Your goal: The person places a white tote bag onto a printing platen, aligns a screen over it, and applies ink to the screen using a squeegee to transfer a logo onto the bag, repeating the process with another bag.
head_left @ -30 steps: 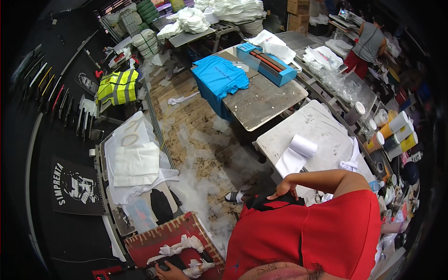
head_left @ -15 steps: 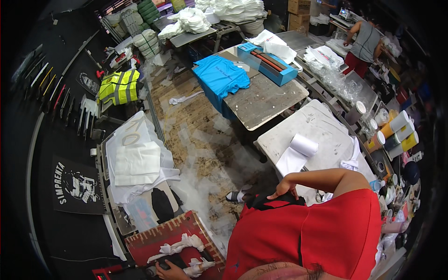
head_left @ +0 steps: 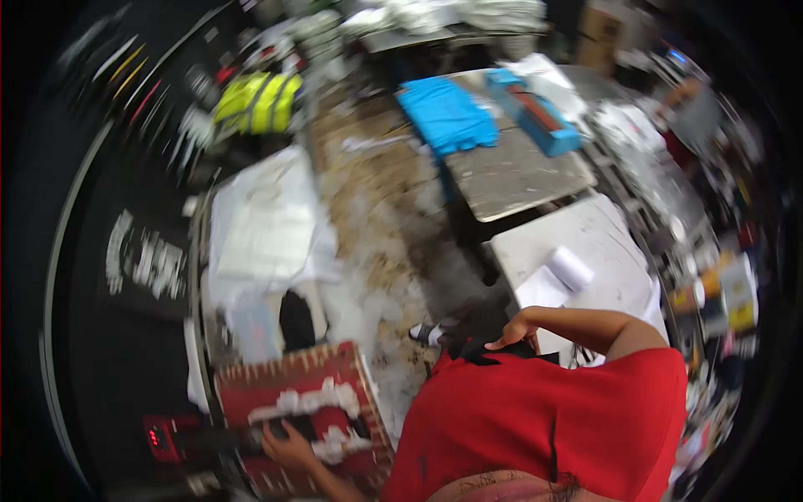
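Red frame (head_left: 263, 385) lies at the near left, under the left hand (head_left: 288, 446). That hand is over a dark piece (head_left: 330, 423) on the frame, with its fingers parted around part of it; blur hides whether they grip or only rest. The dark piece runs long from left to right, across the line of the left forearm, which comes in from the near edge. The left hand is at the frame; the right hand (head_left: 513, 330) is well apart, off to the right at the waist, bent against black cloth (head_left: 478, 350), and I cannot tell whether it pinches any.

The frame looks flat and four-sided, turned a little, its red face edged with a pale, patchy border like worn tape. White streaks (head_left: 318, 399) lie on the far and near sides of the dark piece; they may be crumpled cloth or thick paint.

Just left of the frame is a red box (head_left: 161, 442) with a lit display. Beyond the frame's far edge lies a black oval (head_left: 295, 320), and farther off, white cloth (head_left: 272, 226). To the right, past the red shirt (head_left: 535, 402), a pale table (head_left: 535, 237) bears a white roll (head_left: 571, 268). Blue cloth (head_left: 447, 115) lies farther away.
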